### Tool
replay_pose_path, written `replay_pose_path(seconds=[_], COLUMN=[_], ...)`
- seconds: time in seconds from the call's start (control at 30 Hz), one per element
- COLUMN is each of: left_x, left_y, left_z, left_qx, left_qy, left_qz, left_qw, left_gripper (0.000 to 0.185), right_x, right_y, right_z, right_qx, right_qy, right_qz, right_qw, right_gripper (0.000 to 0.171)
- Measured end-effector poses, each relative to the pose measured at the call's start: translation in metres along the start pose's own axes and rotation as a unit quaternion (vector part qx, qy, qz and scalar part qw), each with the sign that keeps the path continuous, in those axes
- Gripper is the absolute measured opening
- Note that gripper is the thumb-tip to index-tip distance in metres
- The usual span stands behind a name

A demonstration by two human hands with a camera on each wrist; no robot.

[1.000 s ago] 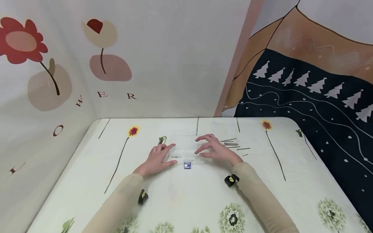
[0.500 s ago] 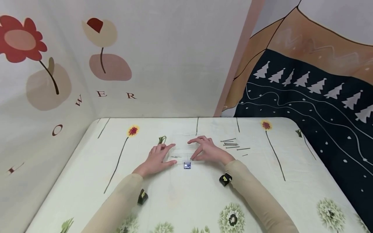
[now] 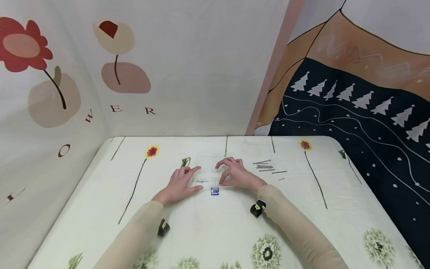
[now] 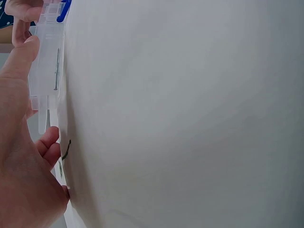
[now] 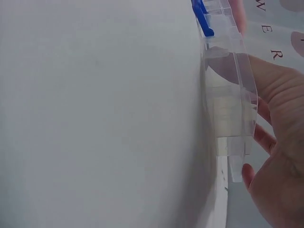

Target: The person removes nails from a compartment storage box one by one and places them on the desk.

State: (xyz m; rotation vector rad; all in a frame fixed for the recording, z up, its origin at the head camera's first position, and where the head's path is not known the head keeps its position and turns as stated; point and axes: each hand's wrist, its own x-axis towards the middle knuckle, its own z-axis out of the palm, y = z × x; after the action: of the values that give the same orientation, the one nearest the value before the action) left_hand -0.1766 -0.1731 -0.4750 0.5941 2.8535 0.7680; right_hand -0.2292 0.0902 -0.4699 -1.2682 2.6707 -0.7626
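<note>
Clear plastic box (image 3: 215, 178) with a blue latch (image 3: 215, 191) sits mid-table, well in from every edge, latch on the side nearest the person. Head view: left hand (image 3: 181, 182) lies at the box's left end, fingers fairly straight and resting on it, thumb along the near side. Right hand (image 3: 235, 175) is on the right part of the lid, fingers arched, tips pressing down; no full wrap round anything. A few nails (image 3: 202, 182) show through the lid on the left. Loose nails (image 3: 267, 167) lie on the table (image 3: 100, 209) toward its right edge, apart from the box. Wall print behind reads "OWER" in brown letters, part of a longer word beside painted flowers.

Left wrist view: box (image 4: 47, 61) held between thumb and fingers of the left hand (image 4: 23, 161), one nail (image 4: 57, 71) inside, blue latch (image 4: 63, 10) at the far end.

Right wrist view: right hand (image 5: 275, 142) fingers lie behind the box (image 5: 230, 104), steadying it; blue latch (image 5: 202, 18) at top. Letters "W E R" readable on the wall.

Judgement: keep the left hand bracing so the box doesn't slide, press evenly near the latch, keep it level so the nails stay put.
</note>
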Motion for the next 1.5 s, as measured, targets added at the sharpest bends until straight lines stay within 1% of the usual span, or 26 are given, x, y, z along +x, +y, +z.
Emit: replay_pose_path(seconds=[0.13, 0.33, 0.6, 0.8, 0.97, 1.23, 1.37, 1.5], left_x=[-0.0007, -0.0011, 0.0002, 0.0004, 0.0014, 0.0013, 0.0008, 0.0009], left_y=[0.0002, -0.0001, -0.0021, -0.0019, -0.0005, 0.0012, 0.0009, 0.0006], left_z=[0.0001, 0.0009, 0.0062, 0.0078, 0.0071, 0.0026, 0.0013, 0.0015], left_qx=[0.001, -0.002, 0.002, 0.003, 0.006, 0.011, 0.011, 0.013], left_qy=[-0.002, -0.004, -0.009, -0.001, -0.004, -0.006, -0.006, -0.003], left_qz=[0.000, -0.005, -0.001, 0.004, 0.000, -0.010, -0.010, -0.008], left_qw=[1.0000, 1.0000, 1.0000, 1.0000, 1.0000, 0.9999, 0.9999, 0.9999], left_gripper=[0.073, 0.073, 0.074, 0.074, 0.074, 0.075, 0.075, 0.074], right_x=[-0.0005, -0.0007, -0.0042, -0.0062, -0.0065, -0.0035, 0.0005, 0.0021], right_y=[0.0000, -0.0013, 0.0022, 0.0036, 0.0045, 0.0034, 0.0003, -0.0015], right_z=[0.0013, 0.0017, 0.0028, 0.0014, -0.0016, -0.0067, -0.0058, -0.0042], right_qx=[0.012, 0.017, 0.025, 0.016, -0.001, -0.022, -0.020, -0.010], right_qy=[0.003, -0.005, -0.007, -0.008, -0.016, -0.015, -0.013, -0.017], right_qz=[-0.004, -0.006, -0.009, -0.016, -0.020, -0.045, -0.054, -0.049], right_qw=[1.000, 1.000, 1.000, 1.000, 1.000, 0.999, 0.998, 0.999], right_gripper=[0.011, 0.011, 0.013, 0.013, 0.013, 0.003, 0.007, 0.012])
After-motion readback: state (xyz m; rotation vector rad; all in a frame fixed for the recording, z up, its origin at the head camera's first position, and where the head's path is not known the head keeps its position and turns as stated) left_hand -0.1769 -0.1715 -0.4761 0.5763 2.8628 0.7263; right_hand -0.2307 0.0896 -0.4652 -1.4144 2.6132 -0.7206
